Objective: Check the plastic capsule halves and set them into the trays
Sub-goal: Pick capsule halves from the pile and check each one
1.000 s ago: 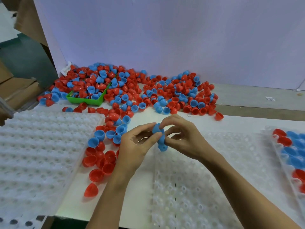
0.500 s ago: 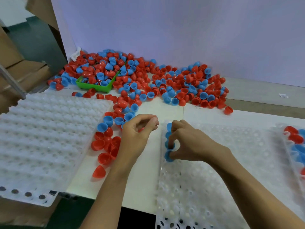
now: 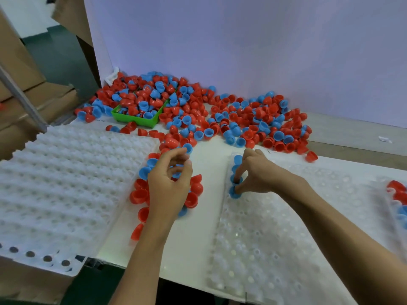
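A big heap of red and blue capsule halves [image 3: 242, 115] lies at the back of the table. A clear pocketed tray [image 3: 286, 238] sits in front of me. Its left column holds a short row of blue halves [image 3: 237, 159]. My right hand [image 3: 255, 175] pinches the nearest blue half [image 3: 234, 193] of that row between thumb and index finger, down in a pocket. My left hand [image 3: 169, 186] hovers with loosely curled fingers over a small cluster of loose halves [image 3: 141, 194]; I see nothing held in it.
A white pocketed tray [image 3: 66, 183] lies at the left, overhanging the table's front edge. A green bin [image 3: 136, 121] full of halves stands at the back left. Another tray [image 3: 396, 194] with red and blue halves shows at the right edge. Cardboard boxes stand far left.
One second ago both hands held a stack of blue halves together. My right hand then carried it down into the clear tray's left column; my left hand let go and moved left over the loose halves.
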